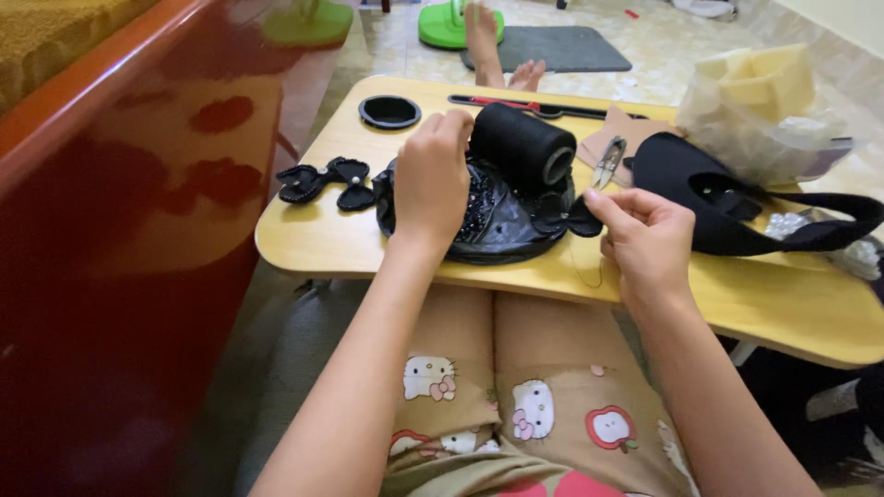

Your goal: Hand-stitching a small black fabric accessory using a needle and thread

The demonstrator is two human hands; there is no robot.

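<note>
Left hand point(431, 179) reaches forward, knuckles up, fingers curled down into a crumpled black plastic bag point(502, 221) that lies open on the wooden lap table point(313, 241); its fingertips are hidden, so I cannot tell whether they pinch anything. Small shiny beads point(477, 210) glint inside the bag just beside that hand. Right hand point(645, 237) sits near the table's front edge with thumb and forefinger pressed together, pinching closed on something too fine to make out, perhaps a needle. A thin thread point(589, 267) seems to hang below it over the table edge. Just beside those fingers, a small black fabric bow point(573, 217) rests on the rim of the bag.

A large spool of black thread point(525, 145) lies on its side on top of the bag, touching the left hand. If the hand drags the bag, the spool could roll off and the beads could scatter. The loose thread could snag on the bag or the spool if the right hand pulls away. Two finished black bows with pearl centres point(324, 180) lie left of the bag, near the table edge, where a sweeping wrist could knock them off. Thread snips point(610, 162) and a black sandal point(727, 198) lie beyond the right hand.
</note>
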